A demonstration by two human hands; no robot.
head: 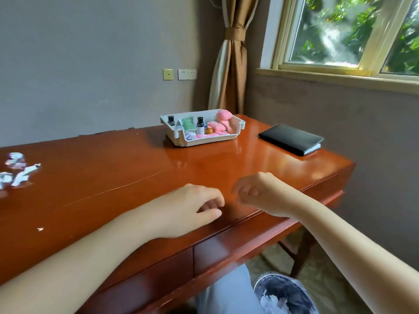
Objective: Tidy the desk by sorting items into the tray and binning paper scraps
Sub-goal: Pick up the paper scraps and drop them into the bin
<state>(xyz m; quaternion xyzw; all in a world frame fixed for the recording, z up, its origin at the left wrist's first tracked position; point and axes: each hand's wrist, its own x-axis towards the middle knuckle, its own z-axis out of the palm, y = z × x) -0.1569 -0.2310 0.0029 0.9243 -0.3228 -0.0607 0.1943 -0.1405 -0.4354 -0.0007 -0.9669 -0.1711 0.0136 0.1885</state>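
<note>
Hands come first: I see the left hand (195, 205) and the right hand (254, 191) side by side, well in front of the tray (204, 141). Both have loosely curled fingers and hold nothing. The red-brown table (113, 173) carries that white tray near its far edge, filled with small bottles (200, 125), a green sachet (187, 123) and pink soft toys (223, 120). A black notebook (291, 139) lies shut just right of the tray. Torn paper scraps (18, 168) sit far left of the tray, and one tiny scrap (40, 229) lies nearer me.
</note>
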